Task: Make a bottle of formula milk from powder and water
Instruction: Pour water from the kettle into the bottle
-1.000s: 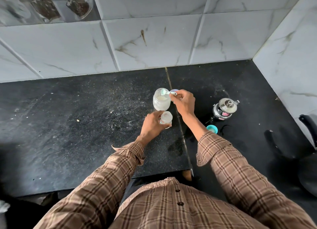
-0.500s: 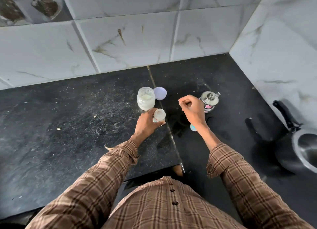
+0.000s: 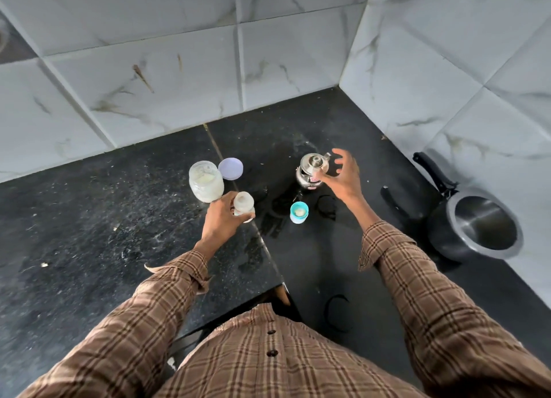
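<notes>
My left hand (image 3: pixel 222 218) grips a small clear baby bottle (image 3: pixel 244 204) standing on the black counter. Just behind it stands an open glass jar (image 3: pixel 205 181) of white powder, its lilac lid (image 3: pixel 230 168) lying flat beside it. A teal bottle cap with the teat (image 3: pixel 299 212) sits to the right of the bottle. My right hand (image 3: pixel 343 175) hovers with spread fingers right next to a small steel kettle (image 3: pixel 312 171), holding nothing.
A dark pressure cooker (image 3: pixel 477 227) with a long black handle stands open at the right, against the tiled wall. A dark ring (image 3: pixel 337 308) lies near the counter's front edge. Wet patches (image 3: pixel 274 218) mark the counter around the bottle.
My right hand left the powder jar, swung right past the teal cap and opened beside the kettle. The view turned right, bringing the pressure cooker into sight. My left hand stayed on the bottle.
</notes>
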